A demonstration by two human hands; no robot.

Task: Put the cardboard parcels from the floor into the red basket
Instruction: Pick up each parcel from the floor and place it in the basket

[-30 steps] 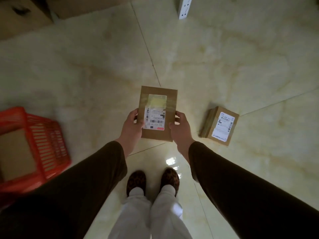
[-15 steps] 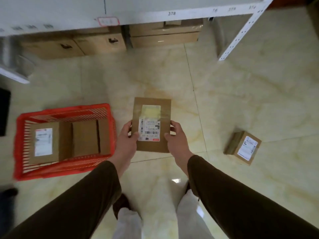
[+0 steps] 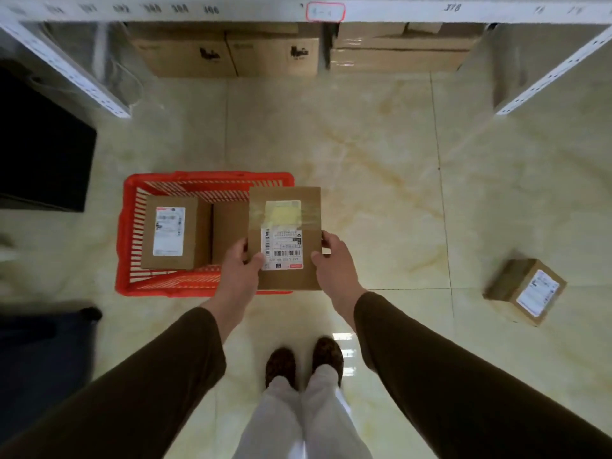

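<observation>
Hands hold one flat brown parcel (image 3: 285, 238). The left hand (image 3: 240, 268) grips its left edge and the right hand (image 3: 332, 263) grips its right edge, thumbs on top. The parcel's long side points away from the person, and its flat face looks up. It is plain cardboard with clear tape, a yellow patch and a white label with a barcode; the small words are too blurry to read. Just past the left hand sits the red basket (image 3: 127, 233), and the parcel covers its right corner. Two brown parcels (image 3: 172, 236) lie inside. Far off to the right of the right hand, another parcel (image 3: 525, 289) sits tilted on the floor (image 3: 381, 154).
</observation>
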